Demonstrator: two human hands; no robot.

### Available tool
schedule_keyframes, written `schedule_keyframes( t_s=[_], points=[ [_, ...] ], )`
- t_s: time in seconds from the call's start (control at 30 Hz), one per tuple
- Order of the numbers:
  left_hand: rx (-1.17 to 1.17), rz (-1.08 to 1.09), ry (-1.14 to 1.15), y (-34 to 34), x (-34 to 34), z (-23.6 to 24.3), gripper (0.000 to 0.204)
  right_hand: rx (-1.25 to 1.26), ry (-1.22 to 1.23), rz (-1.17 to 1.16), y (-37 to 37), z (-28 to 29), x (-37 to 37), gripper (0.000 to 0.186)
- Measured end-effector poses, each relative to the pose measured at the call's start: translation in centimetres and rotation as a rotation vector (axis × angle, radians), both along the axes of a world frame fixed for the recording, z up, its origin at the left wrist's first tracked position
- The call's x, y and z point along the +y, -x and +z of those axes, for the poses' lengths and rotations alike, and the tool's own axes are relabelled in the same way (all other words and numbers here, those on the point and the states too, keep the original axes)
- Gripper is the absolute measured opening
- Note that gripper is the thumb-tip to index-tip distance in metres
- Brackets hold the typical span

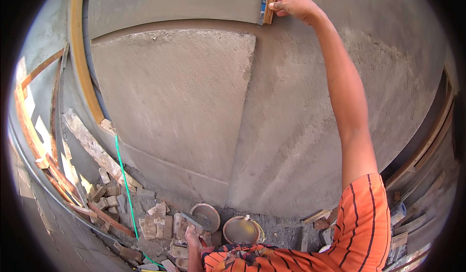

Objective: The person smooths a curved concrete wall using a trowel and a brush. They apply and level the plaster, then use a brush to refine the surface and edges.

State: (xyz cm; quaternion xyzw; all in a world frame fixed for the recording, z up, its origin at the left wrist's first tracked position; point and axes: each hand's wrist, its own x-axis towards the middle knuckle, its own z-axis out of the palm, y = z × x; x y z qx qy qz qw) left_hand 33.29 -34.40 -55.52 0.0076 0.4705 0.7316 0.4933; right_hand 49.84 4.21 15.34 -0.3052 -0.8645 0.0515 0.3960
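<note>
High on the grey plastered wall (301, 102), my right hand (296, 4) is closed around the wooden grip of a small float (264, 9). The float's narrow blue-and-grey plate lies against the wall at the corner of a recessed edge. Low down, close to my body, my left hand (192, 236) grips a flat grey trowel (191, 220), partly hidden by the fingers. Below and left of the float, a rough plaster panel (170, 87) has a ragged top edge. Near the left hand stand a round pan (206, 206) and a second pan (241, 219) holding murky liquid.
Loose bricks (158, 222) and rubble cover the ground at lower left. A green hose (127, 189) runs down past them. Timber pieces (53, 170) and a pale plank (94, 143) lean at left; a yellowish wooden post (80, 49) edges the wall. Boards (427, 141) stand at far right.
</note>
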Motion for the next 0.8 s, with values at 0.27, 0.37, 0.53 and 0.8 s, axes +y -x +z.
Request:
schedule_keyframes(
  t_s=[0.27,0.37,0.53,0.8],
  points=[
    [-0.022,0.09,-0.028,0.3,0.5,-2.3,0.027,-0.272,-0.362,-0.426,-0.9,13.5,-4.0,0.027],
    [-0.012,0.097,-0.046,0.1,0.3,-1.5,0.025,-0.381,-0.661,-0.308,-2.7,19.5,-0.7,0.025],
    [0.072,0.135,-0.087,0.6,0.6,-1.6,0.022,0.129,-0.202,0.212,-3.2,14.3,-3.4,0.023],
    [0.03,0.071,-0.068,0.7,1.3,-0.2,0.019,0.037,-0.046,0.056,-3.1,1.5,-1.3,0.036]
  ],
)
